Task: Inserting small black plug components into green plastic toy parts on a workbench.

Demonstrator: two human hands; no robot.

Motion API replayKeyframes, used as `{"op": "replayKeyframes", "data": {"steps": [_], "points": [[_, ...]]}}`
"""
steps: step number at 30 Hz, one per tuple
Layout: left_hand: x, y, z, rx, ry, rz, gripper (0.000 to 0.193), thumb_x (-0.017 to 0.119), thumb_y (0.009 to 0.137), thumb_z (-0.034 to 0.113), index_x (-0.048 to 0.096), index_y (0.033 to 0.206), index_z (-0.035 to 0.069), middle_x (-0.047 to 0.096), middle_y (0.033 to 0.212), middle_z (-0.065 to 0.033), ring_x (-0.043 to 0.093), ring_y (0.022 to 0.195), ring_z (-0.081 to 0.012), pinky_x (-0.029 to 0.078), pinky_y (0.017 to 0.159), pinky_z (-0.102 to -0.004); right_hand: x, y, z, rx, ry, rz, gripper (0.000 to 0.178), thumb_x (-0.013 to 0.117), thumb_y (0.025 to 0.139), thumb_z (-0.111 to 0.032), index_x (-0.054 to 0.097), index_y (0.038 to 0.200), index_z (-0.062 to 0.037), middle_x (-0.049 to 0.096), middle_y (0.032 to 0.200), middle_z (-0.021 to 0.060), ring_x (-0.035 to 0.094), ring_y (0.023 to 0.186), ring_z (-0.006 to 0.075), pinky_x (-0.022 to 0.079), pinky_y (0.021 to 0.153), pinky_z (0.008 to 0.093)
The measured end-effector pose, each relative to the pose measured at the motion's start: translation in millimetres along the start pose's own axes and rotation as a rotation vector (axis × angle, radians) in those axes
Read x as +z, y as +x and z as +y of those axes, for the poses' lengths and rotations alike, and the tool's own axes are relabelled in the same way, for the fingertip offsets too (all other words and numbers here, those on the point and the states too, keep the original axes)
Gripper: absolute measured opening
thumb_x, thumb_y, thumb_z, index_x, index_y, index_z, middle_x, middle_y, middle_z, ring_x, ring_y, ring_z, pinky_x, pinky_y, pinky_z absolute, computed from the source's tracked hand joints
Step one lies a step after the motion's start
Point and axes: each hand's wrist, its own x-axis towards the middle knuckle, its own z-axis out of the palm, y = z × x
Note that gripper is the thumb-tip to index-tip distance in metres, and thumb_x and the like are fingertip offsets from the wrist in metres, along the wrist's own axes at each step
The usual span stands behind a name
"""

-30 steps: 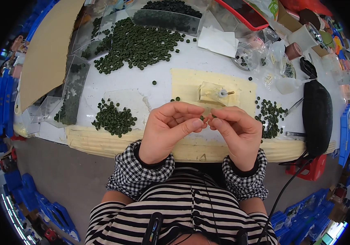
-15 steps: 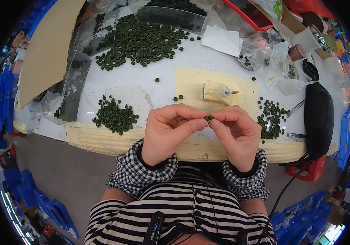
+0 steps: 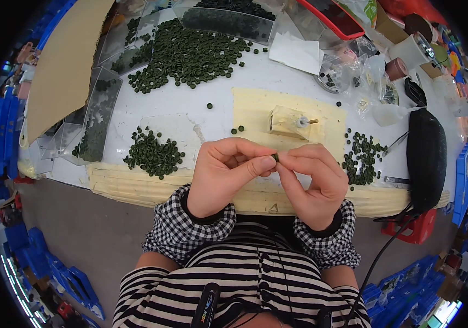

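Between my fingertips is a small dark green round piece (image 3: 275,157), mostly covered by the fingers. My left hand (image 3: 226,169) pinches it with thumb and forefinger. From the other side my right hand (image 3: 316,177) is closed on the same piece. Just beyond the hands, a cream block with a metal pin (image 3: 288,122) rests on a pale yellow sheet (image 3: 250,102). One pile of green pieces (image 3: 155,154) lies left of my hands, and a looser group of them (image 3: 362,158) lies to the right.
A large heap of green pieces (image 3: 190,54) covers the far left, beside clear plastic trays (image 3: 100,120) and a cardboard sheet (image 3: 62,71). White tissue (image 3: 297,53), a red-edged phone (image 3: 335,19) and plastic bags (image 3: 365,82) lie far right. A black pouch (image 3: 426,158) sits at the right edge.
The fingers have turned the green piece slightly and shifted it a little left. My right hand's fingers have changed their hold, its thumb moving lower. The things on the table look the same.
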Motion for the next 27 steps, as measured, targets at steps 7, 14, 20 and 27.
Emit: {"op": "replayKeyframes", "data": {"steps": [7, 14, 20, 27], "points": [[5.2, 0.8, 0.3, 0.102, 0.067, 0.104, 0.014, 0.067, 0.087, -0.001, 0.068, 0.1, -0.005, 0.071, 0.094, -0.0107, 0.067, 0.084, -0.0129, 0.054, 0.079, -0.023, 4.0, 2.1, -1.1, -0.077, -0.098, -0.032, 0.027, 0.072, 0.072, 0.009, 0.072, 0.097, 0.0004, 0.067, 0.089, 0.0104, 0.064, 0.076, 0.0219, 0.052, 0.064, 0.0277], [7.2, -0.1, -1.4, 0.314, 0.335, 0.085, 0.017, 0.067, 0.086, -0.005, 0.067, 0.102, -0.006, 0.069, 0.095, -0.0112, 0.066, 0.088, -0.0135, 0.054, 0.078, -0.023, 0.1, 0.5, 1.3, 0.017, 0.006, -0.037, 0.027, 0.072, 0.075, 0.007, 0.072, 0.101, -0.0007, 0.068, 0.091, 0.0111, 0.066, 0.079, 0.0187, 0.053, 0.068, 0.0261], [8.7, 0.0, 2.7, 0.166, 0.148, 0.107, 0.016, 0.066, 0.087, -0.005, 0.067, 0.102, -0.007, 0.069, 0.093, -0.0121, 0.068, 0.087, -0.0151, 0.056, 0.079, -0.0246, 3.5, 2.3, 1.6, -0.163, -0.149, -0.042, 0.029, 0.074, 0.073, 0.007, 0.072, 0.101, -0.0006, 0.067, 0.091, 0.0107, 0.064, 0.076, 0.0201, 0.052, 0.064, 0.0267], [4.2, 4.6, -0.4, 0.569, 0.714, 0.074, 0.017, 0.068, 0.082, -0.009, 0.07, 0.098, -0.004, 0.069, 0.089, -0.0103, 0.065, 0.081, -0.0139, 0.054, 0.072, -0.0254, -1.0, -0.4, 2.1, -0.028, -0.035, -0.082, 0.028, 0.073, 0.075, 0.007, 0.072, 0.102, -0.001, 0.066, 0.091, 0.0095, 0.065, 0.077, 0.018, 0.052, 0.064, 0.025]]}}
